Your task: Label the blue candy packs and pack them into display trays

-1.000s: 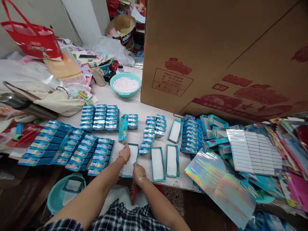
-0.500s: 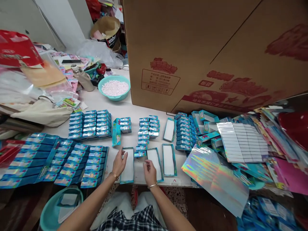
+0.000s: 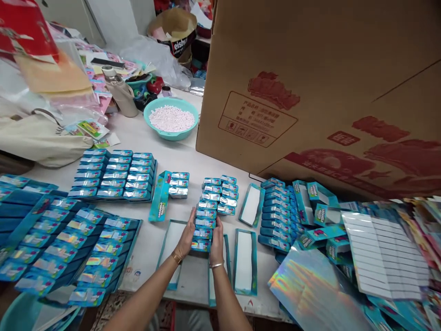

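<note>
A row of small blue boxes (image 3: 206, 224) with shiny tops stands in the middle of the table. My left hand (image 3: 186, 236) lies along its left side, and my right hand (image 3: 217, 241) along its right side, so the near part of the row is pressed between them. Beneath my left forearm is a shallow blue tray (image 3: 167, 246) with a white inside. Another such tray (image 3: 212, 289) is mostly covered by my right hand and wrist. To the right lies a third tray (image 3: 245, 262). A second short row of boxes (image 3: 228, 197) adjoins the far end.
Filled blocks of boxes stand at left (image 3: 113, 177) and front left (image 3: 86, 248). A teal bowl of pale pellets (image 3: 172, 122) sits behind. A large carton (image 3: 241, 138) walls off the back right. Blue packaging (image 3: 320, 234) and a shiny sheet (image 3: 317, 285) crowd the right.
My hands, formerly apart over the trays with nothing in them, have moved forward and closed in on both sides of the box row. The view has shifted closer.
</note>
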Tool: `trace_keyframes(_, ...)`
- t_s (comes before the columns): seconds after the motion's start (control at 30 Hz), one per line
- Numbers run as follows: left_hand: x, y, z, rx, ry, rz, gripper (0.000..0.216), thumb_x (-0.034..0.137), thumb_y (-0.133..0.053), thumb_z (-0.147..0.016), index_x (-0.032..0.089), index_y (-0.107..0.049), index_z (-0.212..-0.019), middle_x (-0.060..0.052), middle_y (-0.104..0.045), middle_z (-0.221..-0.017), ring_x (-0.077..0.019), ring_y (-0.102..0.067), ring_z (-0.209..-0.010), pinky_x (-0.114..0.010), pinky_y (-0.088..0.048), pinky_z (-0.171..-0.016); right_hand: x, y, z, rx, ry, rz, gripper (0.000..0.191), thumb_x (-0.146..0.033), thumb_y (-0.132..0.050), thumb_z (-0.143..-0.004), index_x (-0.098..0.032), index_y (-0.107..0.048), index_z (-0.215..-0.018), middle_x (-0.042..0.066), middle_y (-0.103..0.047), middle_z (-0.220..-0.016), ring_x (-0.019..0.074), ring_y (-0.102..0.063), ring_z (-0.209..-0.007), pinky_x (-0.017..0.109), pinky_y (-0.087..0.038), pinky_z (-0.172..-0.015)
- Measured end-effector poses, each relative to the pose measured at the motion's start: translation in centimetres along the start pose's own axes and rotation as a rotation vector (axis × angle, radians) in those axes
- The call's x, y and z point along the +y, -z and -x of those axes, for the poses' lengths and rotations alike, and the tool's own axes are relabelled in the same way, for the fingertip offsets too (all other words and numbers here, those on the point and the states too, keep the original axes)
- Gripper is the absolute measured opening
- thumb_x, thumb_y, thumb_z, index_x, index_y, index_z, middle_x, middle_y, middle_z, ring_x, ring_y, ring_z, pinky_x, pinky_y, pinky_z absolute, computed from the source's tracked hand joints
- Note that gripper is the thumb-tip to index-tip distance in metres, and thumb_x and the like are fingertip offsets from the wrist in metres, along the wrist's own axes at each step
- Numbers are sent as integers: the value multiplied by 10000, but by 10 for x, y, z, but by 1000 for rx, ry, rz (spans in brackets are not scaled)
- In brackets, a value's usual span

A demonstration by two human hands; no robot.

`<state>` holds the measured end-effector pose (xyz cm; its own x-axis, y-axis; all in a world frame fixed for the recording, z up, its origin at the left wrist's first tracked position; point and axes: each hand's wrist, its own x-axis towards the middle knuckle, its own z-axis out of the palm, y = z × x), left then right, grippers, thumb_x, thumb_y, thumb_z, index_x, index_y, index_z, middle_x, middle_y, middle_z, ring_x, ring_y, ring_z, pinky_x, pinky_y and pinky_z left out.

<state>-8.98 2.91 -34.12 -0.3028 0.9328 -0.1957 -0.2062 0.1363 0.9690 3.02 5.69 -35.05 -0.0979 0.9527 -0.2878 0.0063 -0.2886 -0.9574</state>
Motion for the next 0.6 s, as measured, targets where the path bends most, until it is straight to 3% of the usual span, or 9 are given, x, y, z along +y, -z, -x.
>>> trace_keyframes(0.17,7,-3,-8,-21,38,83,683,576,-329,-950,230,-225,-1529,-48,-239,-1595,-259,-182,-1469,-421,-189,-1208,1,-5,-8,-75,-66,-95,665,-591,-350,-947,-252,-245,-1510,82,-361,-1524,216,-408,-1359,418,-361,-1106)
trace_keyframes(0.3,19,-5,-4,-39,63,96,691,578,-352,-943,232,-227,-1528,-26,-200,-1606,-256,-150,-1476,-398,-167,-1214,-13,-7,-2,-87,-129,-83,691,-609,-364,-937,-254,-233,-1515,73,-332,-1541,217,-372,-1385,407,-359,-1113)
trace_keyframes(0.43,52,3,27,-70,49,109,660,552,-329,-957,254,-206,-1532,3,-179,-1610,-266,-152,-1476,-414,-184,-1213,-48,-10,36,-102,-115,-51,679,-578,-381,-948,-266,-201,-1524,76,-361,-1526,229,-398,-1370,432,-361,-1114)
trace_keyframes(0.53,70,23,63,-48,63,126,683,590,-306,-942,256,-216,-1531,17,-164,-1613,-276,-129,-1480,-426,-189,-1214,-65,-23,78,-97,-71,45,645,-544,-390,-960,-299,-194,-1523,38,-299,-1556,218,-290,-1429,439,-276,-1166)
trace_keyframes(0.6,69,42,86,-29,94,126,686,609,-277,-938,273,-212,-1531,24,-183,-1609,-270,-144,-1478,-429,-201,-1213,-62,-37,103,-119,-87,89,633,-530,-378,-968,-304,-179,-1525,19,-242,-1578,206,-198,-1462,436,-212,-1193)
